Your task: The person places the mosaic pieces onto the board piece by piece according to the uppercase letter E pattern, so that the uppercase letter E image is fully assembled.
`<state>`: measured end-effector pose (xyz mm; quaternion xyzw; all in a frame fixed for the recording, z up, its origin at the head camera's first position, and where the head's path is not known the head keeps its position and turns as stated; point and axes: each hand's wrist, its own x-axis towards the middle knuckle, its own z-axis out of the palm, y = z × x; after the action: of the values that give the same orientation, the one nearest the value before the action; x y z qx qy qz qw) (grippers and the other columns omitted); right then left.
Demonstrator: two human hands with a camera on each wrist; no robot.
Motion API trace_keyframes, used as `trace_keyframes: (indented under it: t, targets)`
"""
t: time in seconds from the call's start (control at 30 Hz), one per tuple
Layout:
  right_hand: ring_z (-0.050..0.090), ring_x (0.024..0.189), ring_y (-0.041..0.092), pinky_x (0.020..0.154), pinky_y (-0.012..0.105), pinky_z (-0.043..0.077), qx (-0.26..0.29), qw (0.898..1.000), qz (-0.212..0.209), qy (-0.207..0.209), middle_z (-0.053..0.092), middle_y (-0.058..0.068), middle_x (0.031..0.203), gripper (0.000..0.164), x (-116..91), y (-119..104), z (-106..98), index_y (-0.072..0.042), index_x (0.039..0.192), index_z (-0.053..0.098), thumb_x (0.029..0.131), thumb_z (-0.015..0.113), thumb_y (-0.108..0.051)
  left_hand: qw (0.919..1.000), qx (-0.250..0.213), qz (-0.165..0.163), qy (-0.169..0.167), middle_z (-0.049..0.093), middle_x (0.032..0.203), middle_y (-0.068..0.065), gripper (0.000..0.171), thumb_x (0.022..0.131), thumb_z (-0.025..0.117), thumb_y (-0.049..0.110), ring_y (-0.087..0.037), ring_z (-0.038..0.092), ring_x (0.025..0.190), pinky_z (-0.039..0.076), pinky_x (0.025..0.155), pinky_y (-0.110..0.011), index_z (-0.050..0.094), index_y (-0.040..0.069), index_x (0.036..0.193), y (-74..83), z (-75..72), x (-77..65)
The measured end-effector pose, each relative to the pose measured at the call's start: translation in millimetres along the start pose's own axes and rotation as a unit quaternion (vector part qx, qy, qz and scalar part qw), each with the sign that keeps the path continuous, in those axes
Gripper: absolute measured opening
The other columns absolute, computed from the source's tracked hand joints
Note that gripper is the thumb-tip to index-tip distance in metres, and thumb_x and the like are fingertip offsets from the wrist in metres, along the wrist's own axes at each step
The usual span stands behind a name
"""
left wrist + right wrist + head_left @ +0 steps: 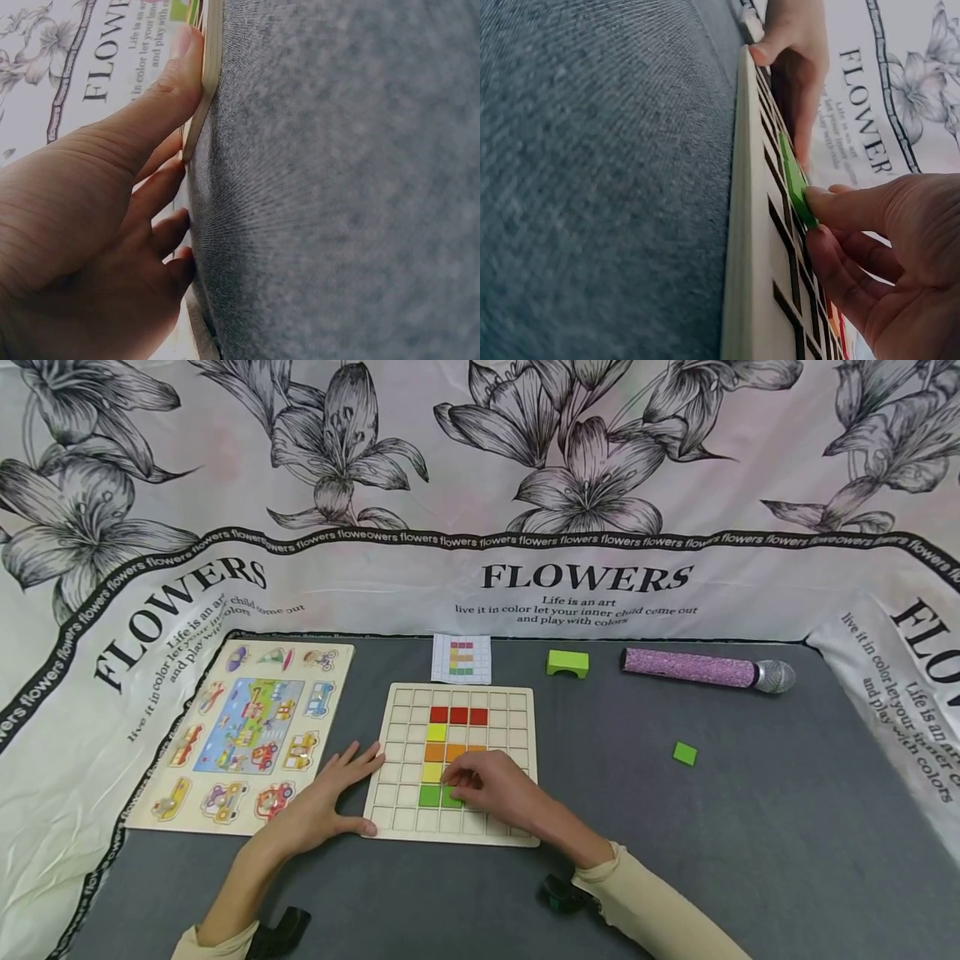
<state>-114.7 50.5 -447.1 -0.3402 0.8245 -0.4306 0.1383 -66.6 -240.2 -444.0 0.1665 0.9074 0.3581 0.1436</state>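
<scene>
A wooden grid board (401, 820) lies flat on the grey table. My left hand (318, 806) rests at its left edge with fingers spread; in the left wrist view the thumb (169, 94) touches the board's rim. Thumb and fingers of my right hand (498, 789) pinch a green square tile (802, 204) low over the grid. Beside that tile, another green tile (429, 795) sits in a cell. Further up are two yellow tiles (437, 733), a row of orange tiles (435, 752) and a row of three red tiles (458, 717). My right hand hides part of the grid.
Behind the board lies a printed pattern card (442, 672). A vehicle picture puzzle (341, 672) is at the left. To the right are a green arch block (567, 662), a loose green tile (685, 753) and a glittery pink microphone (690, 667). Flower-printed cloth (375, 585) borders the table.
</scene>
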Motion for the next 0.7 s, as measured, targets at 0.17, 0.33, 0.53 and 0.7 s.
trace_keyframes:
  t: [0.17,0.33,0.53,0.7]
  targets:
    - [0.06,0.079,0.006,0.072,0.022,0.051,-0.018,1.0,-0.005,0.003,0.069,-0.001,0.091,0.017,-0.7,-3.2,1.2,-0.008,0.102,0.073,0.086,0.074,-0.002,1.0,-0.001,0.0,0.0,0.023,0.161,-0.008,0.098,0.071,0.084,0.039,-0.038,0.007,0.149,0.006,0.115,-0.062,0.038,0.013,0.152,-0.1,0.0,-0.1]
    - [0.062,0.083,0.008,0.076,0.024,0.052,-0.024,0.999,-0.023,0.003,0.071,0.001,0.097,0.017,-2.0,-4.5,-10.2,-0.007,0.105,0.073,0.088,0.071,-0.004,1.0,-0.002,0.0,-0.002,0.023,0.162,-0.008,0.098,0.071,0.084,0.039,-0.039,0.006,0.149,0.006,0.115,-0.062,0.037,0.013,0.153,-1.5,0.1,0.2]
    - [0.065,0.089,0.013,0.078,0.031,0.055,-0.048,0.997,0.008,0.067,0.072,0.003,0.1,0.016,-13.1,9.6,-60.0,-0.005,0.105,0.073,0.09,0.069,-0.004,1.0,0.007,-0.003,0.002,0.023,0.162,-0.006,0.097,0.071,0.084,0.039,-0.039,0.006,0.149,0.009,0.114,-0.064,0.037,0.014,0.153,-1.9,0.4,1.9]
    - [0.066,0.094,0.021,0.083,0.04,0.055,-0.103,0.986,0.065,0.113,0.071,0.008,0.104,0.021,-42.9,32.7,-110.1,-0.003,0.111,0.071,0.09,0.069,-0.003,0.9999,0.008,-0.008,0.002,0.023,0.161,-0.007,0.098,0.071,0.084,0.039,-0.04,0.006,0.149,0.009,0.114,-0.064,0.037,0.014,0.153,-2.4,0.7,0.7]
